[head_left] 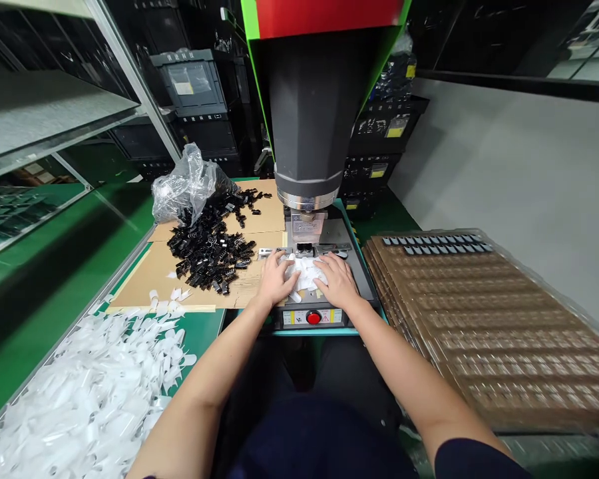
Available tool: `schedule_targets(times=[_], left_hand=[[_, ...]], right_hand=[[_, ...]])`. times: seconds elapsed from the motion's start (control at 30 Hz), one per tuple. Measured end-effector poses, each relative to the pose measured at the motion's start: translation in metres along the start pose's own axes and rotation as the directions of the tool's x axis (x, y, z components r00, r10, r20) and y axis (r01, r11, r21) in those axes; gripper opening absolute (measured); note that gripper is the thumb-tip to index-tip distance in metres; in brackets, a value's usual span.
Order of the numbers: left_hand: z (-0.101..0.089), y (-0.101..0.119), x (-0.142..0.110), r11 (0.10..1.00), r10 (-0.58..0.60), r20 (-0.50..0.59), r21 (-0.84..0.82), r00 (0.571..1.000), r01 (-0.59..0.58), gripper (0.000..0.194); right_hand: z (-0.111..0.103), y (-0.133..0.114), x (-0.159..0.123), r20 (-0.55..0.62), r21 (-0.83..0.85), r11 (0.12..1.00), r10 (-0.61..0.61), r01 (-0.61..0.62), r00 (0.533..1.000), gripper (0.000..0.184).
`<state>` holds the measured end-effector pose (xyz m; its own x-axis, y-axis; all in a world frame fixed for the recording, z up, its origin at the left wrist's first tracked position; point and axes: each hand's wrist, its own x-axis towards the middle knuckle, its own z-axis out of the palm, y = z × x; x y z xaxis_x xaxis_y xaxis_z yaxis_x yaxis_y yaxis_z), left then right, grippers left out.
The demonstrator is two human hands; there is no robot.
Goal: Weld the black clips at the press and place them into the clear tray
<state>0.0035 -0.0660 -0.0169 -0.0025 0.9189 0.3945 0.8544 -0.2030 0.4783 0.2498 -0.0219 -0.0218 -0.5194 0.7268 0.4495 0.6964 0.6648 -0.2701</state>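
My left hand [275, 276] and my right hand [337, 279] rest side by side on the base plate of a press machine [309, 120]. Between them lies a small heap of white plastic pieces [304, 271], and the fingers of both hands curl onto it. Just beyond the fingertips sits the metal fixture [305, 249] under the machine's grey cylindrical head. A red button [313, 318] is on the machine's front panel, right below my wrists.
A pile of small black parts [210, 249] lies on cardboard to the left, beside a crumpled clear bag [184, 183]. Many white plastic pieces [90, 392] cover the green table at lower left. Stacked brown trays [484, 319] with a few black parts stand at right.
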Motion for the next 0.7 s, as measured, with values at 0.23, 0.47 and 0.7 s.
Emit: schedule_targets(times=[0.23,0.47,0.7], left_hand=[[0.003,0.003,0.003,1.0,0.012,0.006,-0.004,1.0,-0.012,0.022],[-0.003,0.003,0.008,0.997,0.075,0.062,-0.004,0.995,-0.074,0.043],[-0.009,0.004,0.024,0.992,0.126,0.18,0.001,0.976,-0.128,0.027]], right_hand=[[-0.001,0.0,-0.002,0.009,-0.023,1.0,-0.004,0.004,1.0,0.051],[-0.001,-0.002,-0.002,0.011,-0.007,1.0,0.008,-0.008,1.0,0.051],[-0.003,-0.003,-0.002,0.017,-0.009,1.0,0.021,-0.021,1.0,0.049]])
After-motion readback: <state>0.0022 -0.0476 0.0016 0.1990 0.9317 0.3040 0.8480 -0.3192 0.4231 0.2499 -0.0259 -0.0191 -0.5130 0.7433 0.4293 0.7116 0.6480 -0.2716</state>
